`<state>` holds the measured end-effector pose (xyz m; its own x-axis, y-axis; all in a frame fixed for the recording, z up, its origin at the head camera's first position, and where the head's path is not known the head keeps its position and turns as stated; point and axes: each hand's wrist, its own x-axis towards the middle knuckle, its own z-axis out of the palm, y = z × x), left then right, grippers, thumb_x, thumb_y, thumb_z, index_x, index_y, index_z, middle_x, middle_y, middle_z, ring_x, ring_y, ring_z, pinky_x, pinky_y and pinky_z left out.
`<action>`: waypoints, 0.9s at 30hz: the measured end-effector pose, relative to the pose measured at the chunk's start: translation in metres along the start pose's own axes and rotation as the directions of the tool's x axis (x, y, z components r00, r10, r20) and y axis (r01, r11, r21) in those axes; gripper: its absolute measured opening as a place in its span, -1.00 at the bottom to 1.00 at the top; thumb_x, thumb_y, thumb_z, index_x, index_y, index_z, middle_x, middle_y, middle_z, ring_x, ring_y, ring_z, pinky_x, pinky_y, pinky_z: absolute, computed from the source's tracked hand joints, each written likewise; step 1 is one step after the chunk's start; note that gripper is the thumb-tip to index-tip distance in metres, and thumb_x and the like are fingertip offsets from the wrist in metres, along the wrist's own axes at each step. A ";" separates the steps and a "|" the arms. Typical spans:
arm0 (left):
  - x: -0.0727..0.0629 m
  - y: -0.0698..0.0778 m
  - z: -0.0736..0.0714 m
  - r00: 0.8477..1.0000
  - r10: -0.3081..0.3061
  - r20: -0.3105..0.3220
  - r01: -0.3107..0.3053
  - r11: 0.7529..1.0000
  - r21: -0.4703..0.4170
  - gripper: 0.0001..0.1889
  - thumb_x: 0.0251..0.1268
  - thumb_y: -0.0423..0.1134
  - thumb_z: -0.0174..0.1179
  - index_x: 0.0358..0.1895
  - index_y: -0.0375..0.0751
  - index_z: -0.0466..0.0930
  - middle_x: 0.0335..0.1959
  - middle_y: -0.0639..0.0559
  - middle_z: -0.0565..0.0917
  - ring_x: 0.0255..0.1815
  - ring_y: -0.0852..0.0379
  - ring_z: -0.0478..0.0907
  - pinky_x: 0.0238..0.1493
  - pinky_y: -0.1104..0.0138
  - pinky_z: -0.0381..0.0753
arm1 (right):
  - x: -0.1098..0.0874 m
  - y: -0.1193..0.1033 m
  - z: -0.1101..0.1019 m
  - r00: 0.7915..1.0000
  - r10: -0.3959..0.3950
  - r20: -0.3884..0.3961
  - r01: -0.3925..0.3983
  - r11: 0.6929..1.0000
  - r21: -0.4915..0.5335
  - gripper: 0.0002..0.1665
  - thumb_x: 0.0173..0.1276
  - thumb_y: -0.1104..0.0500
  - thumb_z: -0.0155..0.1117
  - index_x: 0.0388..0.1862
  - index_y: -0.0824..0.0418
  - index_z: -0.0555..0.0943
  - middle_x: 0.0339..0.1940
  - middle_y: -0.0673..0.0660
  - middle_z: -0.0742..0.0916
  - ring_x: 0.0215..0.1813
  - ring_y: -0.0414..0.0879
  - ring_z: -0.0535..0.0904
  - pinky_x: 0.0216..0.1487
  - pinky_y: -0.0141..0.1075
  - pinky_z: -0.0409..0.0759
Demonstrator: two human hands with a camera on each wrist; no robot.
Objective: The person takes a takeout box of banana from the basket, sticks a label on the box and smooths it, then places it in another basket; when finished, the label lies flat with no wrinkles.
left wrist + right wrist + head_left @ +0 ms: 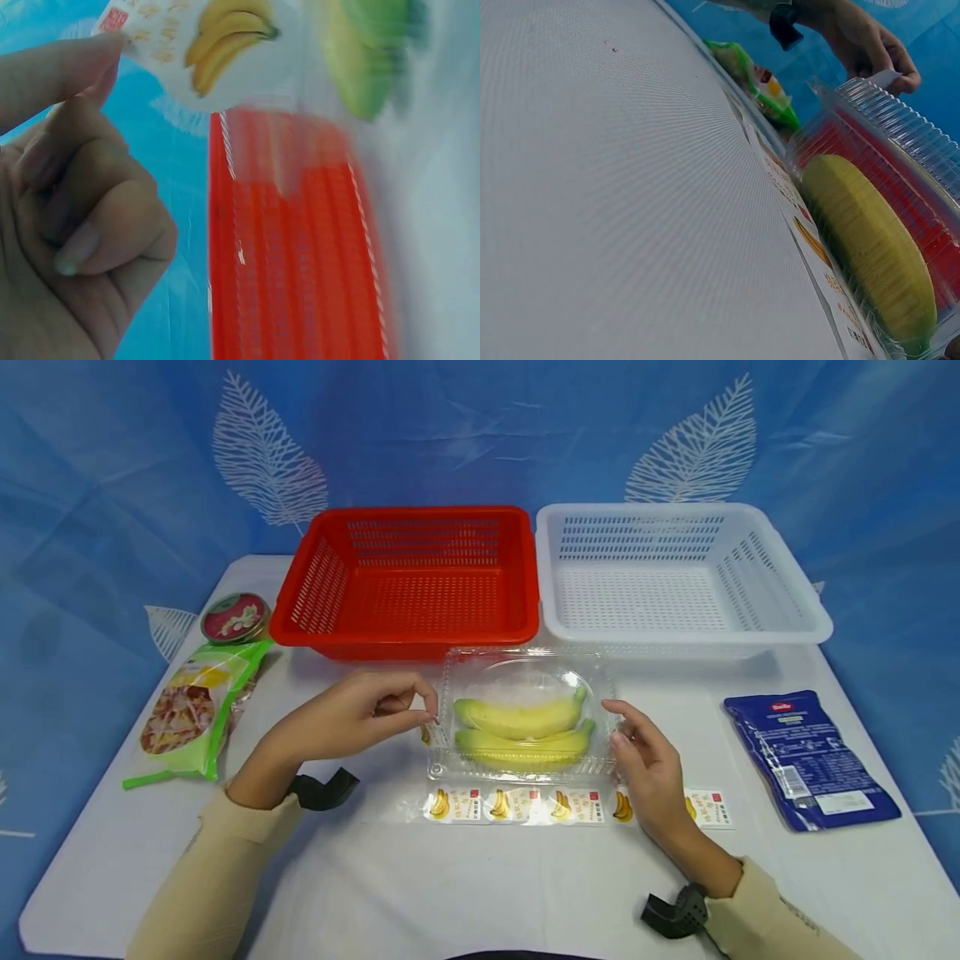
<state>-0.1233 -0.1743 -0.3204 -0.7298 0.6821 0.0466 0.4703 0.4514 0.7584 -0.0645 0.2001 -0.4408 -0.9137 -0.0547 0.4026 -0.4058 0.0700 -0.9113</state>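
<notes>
My left hand (352, 714) pinches a banana sticker (217, 45) by its corner between thumb and index finger. In the head view the sticker overlaps the left edge of a clear plastic clamshell box (525, 672); whether it touches is unclear. Two bananas (525, 718) lie inside the box, and its lid is down. At the box's right edge, my right hand (648, 768) rests its index finger and thumb, loosely bent and apart. A strip of banana stickers (513, 806) lies in front of the box, partly covered by the right hand.
Behind the box stand a red basket (420, 647) and a white basket (682, 635). On the left lie a green snack bag (183, 710) and a round tin (236, 617). A dark blue pouch (806, 760) lies on the right of the white table (465, 893).
</notes>
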 end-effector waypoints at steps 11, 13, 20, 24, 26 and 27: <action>0.064 0.009 0.014 0.995 0.093 0.036 -0.091 0.995 -0.043 -0.94 0.42 -0.22 0.31 -0.13 0.00 0.65 -0.68 0.15 0.21 -0.62 0.21 0.12 -0.50 0.29 0.22 | 0.000 -0.001 0.000 1.000 0.015 0.003 -0.015 1.000 -0.026 -0.55 0.54 0.43 -0.04 0.36 0.42 0.48 -0.34 0.07 0.46 -0.49 -0.19 0.40 -0.55 -0.37 0.43; 0.073 0.010 0.017 0.993 0.102 0.056 -0.101 0.995 -0.015 -0.95 0.42 -0.23 0.30 -0.13 0.00 0.66 -0.69 0.16 0.20 -0.62 0.23 0.12 -0.50 0.30 0.23 | 0.000 -0.001 0.000 1.000 0.011 0.005 -0.011 1.000 -0.029 -0.55 0.54 0.43 -0.04 0.36 0.43 0.48 -0.34 0.08 0.46 -0.49 -0.18 0.40 -0.55 -0.36 0.44; 0.102 0.014 0.027 0.988 0.092 0.125 -0.100 0.993 0.059 -0.96 0.43 -0.20 0.30 -0.14 0.01 0.65 -0.72 0.14 0.21 -0.65 0.24 0.14 -0.50 0.32 0.23 | -0.002 -0.003 0.000 1.000 0.017 0.000 -0.017 0.999 -0.033 -0.54 0.53 0.45 -0.03 0.37 0.40 0.48 -0.36 0.08 0.46 -0.48 -0.19 0.41 -0.54 -0.37 0.45; 0.114 0.017 0.033 0.987 0.064 0.150 -0.076 0.994 0.076 -0.97 0.44 -0.22 0.27 -0.14 -0.01 0.66 -0.73 0.13 0.24 -0.67 0.23 0.17 -0.50 0.33 0.25 | -0.002 -0.004 0.001 1.000 0.006 -0.001 -0.006 1.000 -0.027 -0.53 0.52 0.47 -0.03 0.37 0.41 0.48 -0.35 0.11 0.48 -0.49 -0.17 0.41 -0.55 -0.35 0.44; 0.117 0.018 0.036 0.988 0.064 0.142 -0.076 0.994 0.081 -0.96 0.45 -0.24 0.26 -0.13 -0.03 0.66 -0.74 0.12 0.24 -0.68 0.23 0.17 -0.51 0.34 0.25 | -0.001 -0.004 0.001 1.000 0.002 -0.004 -0.002 1.000 -0.026 -0.53 0.52 0.48 -0.02 0.37 0.41 0.48 -0.35 0.10 0.48 -0.49 -0.17 0.41 -0.55 -0.35 0.43; 0.118 0.019 0.038 0.989 0.067 0.129 -0.078 0.993 0.088 -0.96 0.44 -0.24 0.26 -0.13 -0.04 0.66 -0.74 0.13 0.24 -0.68 0.23 0.16 -0.51 0.34 0.25 | -0.001 -0.004 0.001 1.000 -0.001 -0.005 0.001 1.000 -0.025 -0.53 0.52 0.48 -0.02 0.37 0.42 0.48 -0.35 0.10 0.48 -0.49 -0.16 0.40 -0.56 -0.35 0.43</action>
<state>-0.1817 -0.0635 -0.3247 -0.6266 0.7792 0.0129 0.5679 0.4452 0.6923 -0.0619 0.1984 -0.4377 -0.9135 -0.0496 0.4037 -0.4067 0.0953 -0.9086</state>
